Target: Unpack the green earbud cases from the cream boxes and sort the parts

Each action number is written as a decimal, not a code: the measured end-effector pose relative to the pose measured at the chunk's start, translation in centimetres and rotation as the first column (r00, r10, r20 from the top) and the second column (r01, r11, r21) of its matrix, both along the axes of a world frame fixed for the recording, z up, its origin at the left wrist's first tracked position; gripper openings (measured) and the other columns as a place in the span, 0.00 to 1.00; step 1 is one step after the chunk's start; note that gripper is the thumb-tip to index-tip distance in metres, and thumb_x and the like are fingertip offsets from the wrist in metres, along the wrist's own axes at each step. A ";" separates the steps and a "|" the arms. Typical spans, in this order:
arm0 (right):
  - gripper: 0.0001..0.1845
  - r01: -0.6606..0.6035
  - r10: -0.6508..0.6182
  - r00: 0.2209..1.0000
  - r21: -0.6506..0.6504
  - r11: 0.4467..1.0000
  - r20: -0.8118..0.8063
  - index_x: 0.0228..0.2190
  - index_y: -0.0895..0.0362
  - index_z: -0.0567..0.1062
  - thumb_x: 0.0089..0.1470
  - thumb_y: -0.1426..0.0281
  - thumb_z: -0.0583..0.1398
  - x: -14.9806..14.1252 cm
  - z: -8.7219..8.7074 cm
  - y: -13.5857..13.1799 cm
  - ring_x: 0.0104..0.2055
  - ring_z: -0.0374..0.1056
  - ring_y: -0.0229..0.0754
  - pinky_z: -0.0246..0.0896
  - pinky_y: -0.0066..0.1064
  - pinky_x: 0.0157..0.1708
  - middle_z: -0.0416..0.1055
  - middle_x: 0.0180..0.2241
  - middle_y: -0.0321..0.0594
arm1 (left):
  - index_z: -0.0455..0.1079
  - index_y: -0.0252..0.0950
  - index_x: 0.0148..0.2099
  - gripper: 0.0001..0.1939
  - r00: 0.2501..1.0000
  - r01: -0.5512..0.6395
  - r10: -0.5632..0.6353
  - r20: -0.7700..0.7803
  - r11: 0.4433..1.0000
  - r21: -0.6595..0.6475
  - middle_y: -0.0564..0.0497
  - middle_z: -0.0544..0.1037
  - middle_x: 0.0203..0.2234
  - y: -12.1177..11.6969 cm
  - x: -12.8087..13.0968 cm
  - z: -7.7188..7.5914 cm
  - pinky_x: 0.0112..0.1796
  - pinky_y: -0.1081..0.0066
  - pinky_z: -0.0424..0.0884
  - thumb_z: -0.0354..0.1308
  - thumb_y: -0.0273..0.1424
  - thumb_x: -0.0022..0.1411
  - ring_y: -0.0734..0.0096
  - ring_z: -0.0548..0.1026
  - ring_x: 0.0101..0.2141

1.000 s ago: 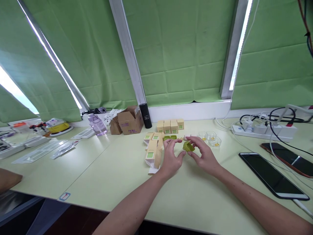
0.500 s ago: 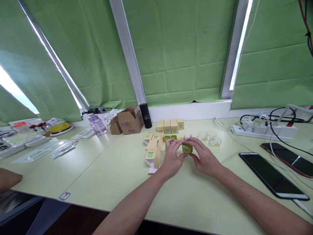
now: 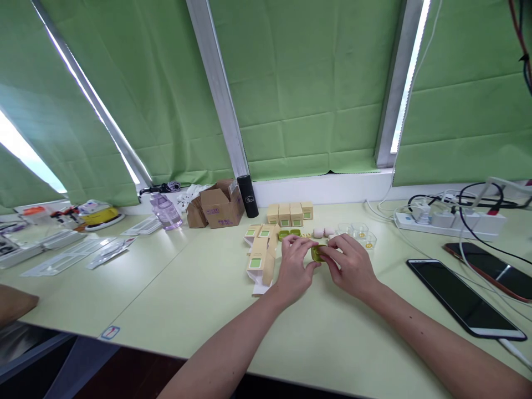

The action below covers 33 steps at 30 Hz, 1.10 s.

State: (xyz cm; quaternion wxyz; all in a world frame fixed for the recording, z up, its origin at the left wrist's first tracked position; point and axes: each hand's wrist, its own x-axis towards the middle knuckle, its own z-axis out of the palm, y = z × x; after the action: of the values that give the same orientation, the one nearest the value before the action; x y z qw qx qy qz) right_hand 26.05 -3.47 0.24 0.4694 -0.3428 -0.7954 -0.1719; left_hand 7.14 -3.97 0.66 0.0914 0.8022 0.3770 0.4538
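The small case (image 3: 316, 255) is olive green, and so is the tray (image 3: 284, 235) behind it. Tan boxes (image 3: 260, 246) carry green squares bordered in white. The counter (image 3: 187, 299) is pale yellow-green, the curtains (image 3: 307, 83) plain mid-green. A brown carton (image 3: 222, 208) bears purple print; a black cylinder (image 3: 247, 197), white markings. The bottle (image 3: 166, 212) is translucent lilac, the phone (image 3: 463, 296) black with white ends.

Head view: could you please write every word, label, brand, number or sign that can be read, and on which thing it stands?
No text can be read with certainty.
Black cylinder: white mark, too small.
Cardboard box: purple print, too blurred.
Small tan boxes: green squares visible, any lettering too small.
Blue-edged sticker: reddish mark, unreadable.
Green case in the hands: no lettering visible.
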 end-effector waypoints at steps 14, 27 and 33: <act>0.11 0.052 -0.052 0.998 -0.010 0.999 0.042 0.33 0.54 0.79 0.60 0.78 0.58 -0.1 -0.3 0.0 0.34 0.59 0.45 0.54 0.37 0.32 0.70 0.30 0.42 | 0.71 0.43 0.58 0.22 0.997 0.007 -0.001 -0.077 0.997 0.072 0.45 0.77 0.51 0.0 0.0 -0.2 0.56 0.46 0.67 0.65 0.27 0.62 0.49 0.63 0.55; 0.11 0.077 -0.076 0.995 -0.010 0.997 0.062 0.31 0.55 0.76 0.60 0.80 0.57 -0.2 -0.3 0.3 0.34 0.59 0.45 0.53 0.37 0.33 0.69 0.28 0.41 | 0.71 0.43 0.58 0.21 0.992 -0.034 0.045 -0.120 0.995 0.091 0.46 0.77 0.51 0.0 0.0 -0.1 0.55 0.45 0.67 0.64 0.27 0.63 0.48 0.64 0.55; 0.12 0.080 -0.078 0.994 -0.019 0.997 0.078 0.31 0.55 0.76 0.60 0.80 0.56 -0.3 -0.2 0.3 0.34 0.59 0.46 0.52 0.37 0.32 0.68 0.28 0.42 | 0.72 0.43 0.57 0.21 0.990 -0.053 0.065 -0.126 0.994 0.096 0.46 0.77 0.51 0.0 0.1 -0.1 0.54 0.44 0.68 0.64 0.28 0.62 0.47 0.65 0.54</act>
State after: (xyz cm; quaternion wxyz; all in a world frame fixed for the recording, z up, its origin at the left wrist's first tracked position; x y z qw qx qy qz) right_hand 25.74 -3.21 0.00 0.4273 -0.3724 -0.8005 -0.1946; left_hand 7.22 -3.98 0.58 0.0163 0.8218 0.3844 0.4203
